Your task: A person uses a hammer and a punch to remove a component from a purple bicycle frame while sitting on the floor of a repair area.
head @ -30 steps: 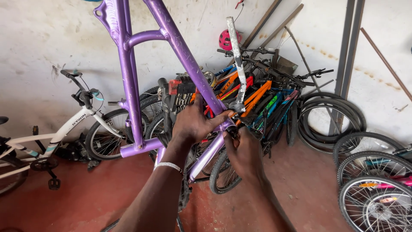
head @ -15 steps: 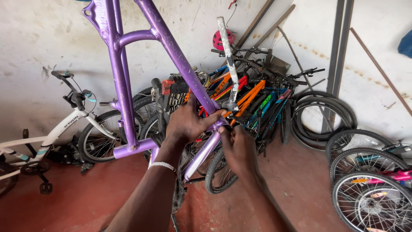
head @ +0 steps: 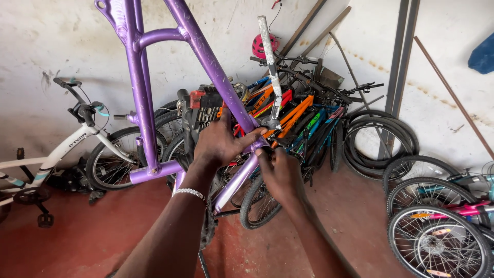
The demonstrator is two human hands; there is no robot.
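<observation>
A purple frame (head: 206, 56) is standing bare in mid-view, its tubes rising to the top edge and its lower tube slanting down between both arms. A short dark strip of lettering is showing on the down tube of the white bike (head: 62, 149) at the left; its words are left unread. A red block (head: 195, 99) is sitting on the clutter just behind the frame, and a pink helmet (head: 259, 46) is hanging against the white wall (head: 51, 41).

The left hand (head: 221, 141) is lying over the frame's slanted tube at the junction, fingers curling round it and closing on the tube; a beaded bracelet (head: 190, 193) is circling the wrist. The right hand (head: 280, 172) is sitting just below and right of that junction, touching the same tube from the underside; its fingers are bent, but whether this grip is closing round the tube or merely pressing on it cannot be told. A grey bar (head: 270, 72), paint flaking, is rising from just above the hands.

Behind the hands, orange, blue and black bikes (head: 303, 118) are leaning in a stack. Loose tyres (head: 381, 139) are leaning against the wall, and spoked wheels (head: 437, 242) are standing at the lower right on the red floor (head: 92, 242).
</observation>
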